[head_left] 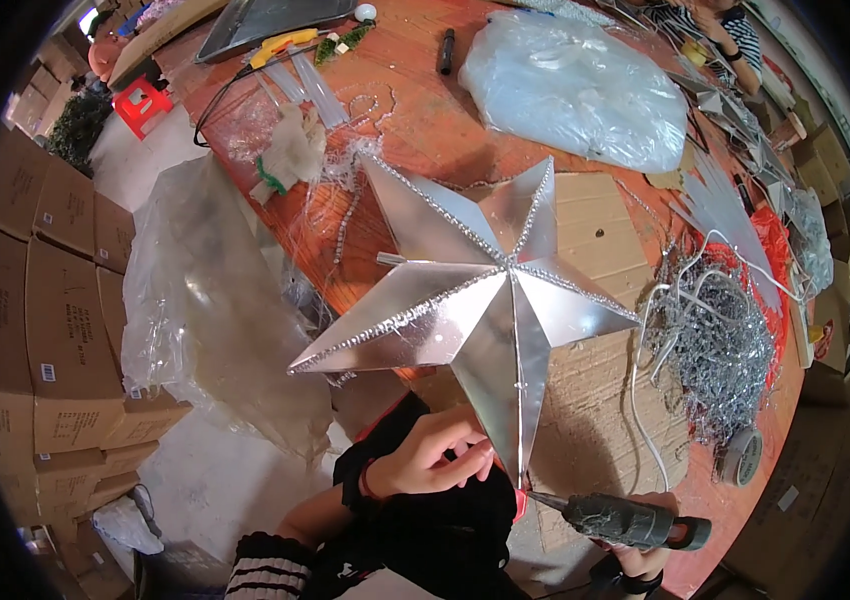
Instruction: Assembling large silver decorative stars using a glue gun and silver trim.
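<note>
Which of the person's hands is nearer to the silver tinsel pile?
Right. The right hand, holding the glue gun, is below and slightly left of the tinsel; the left hand is farther left, beside the star.

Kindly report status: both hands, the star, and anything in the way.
Left hand beside silver star, contact unclear. Right hand grips dark glue gun, nozzle by star's lowest tip. White cord at right, clear of nozzle.
</note>
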Demonstrator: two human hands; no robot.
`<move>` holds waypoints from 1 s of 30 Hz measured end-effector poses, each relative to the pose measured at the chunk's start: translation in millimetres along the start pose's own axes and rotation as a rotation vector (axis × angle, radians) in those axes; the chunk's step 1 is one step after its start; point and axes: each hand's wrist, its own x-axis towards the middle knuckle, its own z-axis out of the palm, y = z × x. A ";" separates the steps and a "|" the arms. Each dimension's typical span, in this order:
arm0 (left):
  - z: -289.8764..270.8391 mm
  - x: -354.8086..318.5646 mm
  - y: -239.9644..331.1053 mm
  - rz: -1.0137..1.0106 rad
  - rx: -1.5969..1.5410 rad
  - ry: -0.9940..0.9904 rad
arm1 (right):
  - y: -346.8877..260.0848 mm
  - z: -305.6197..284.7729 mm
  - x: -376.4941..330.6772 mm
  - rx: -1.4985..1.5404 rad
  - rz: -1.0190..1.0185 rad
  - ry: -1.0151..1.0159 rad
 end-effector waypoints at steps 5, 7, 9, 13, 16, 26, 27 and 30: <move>3.0 2.9 2.6 0.038 0.099 0.039 | 2.0 0.8 -3.3 0.167 0.144 0.025; 4.2 -0.2 -1.6 -0.007 0.073 0.051 | -6.9 1.0 10.5 -0.038 -0.044 0.020; 4.1 -0.9 -3.2 -0.049 0.050 0.062 | -12.4 3.1 11.7 -0.091 -0.034 -0.012; 4.1 0.7 -4.4 0.015 0.166 0.060 | -23.4 10.4 17.1 -0.011 0.065 0.115; 4.5 0.1 -6.9 0.052 0.218 0.071 | -16.9 5.6 12.1 -0.084 0.035 0.008; 6.2 -1.0 -12.6 0.114 0.313 0.105 | -15.5 4.4 15.0 0.012 0.065 -0.023; 6.5 -0.8 -12.3 0.114 0.313 0.108 | -16.6 4.6 15.7 0.011 0.086 -0.037; 6.8 -0.2 -11.7 0.123 0.320 0.114 | -11.6 5.1 10.9 -0.075 0.049 0.006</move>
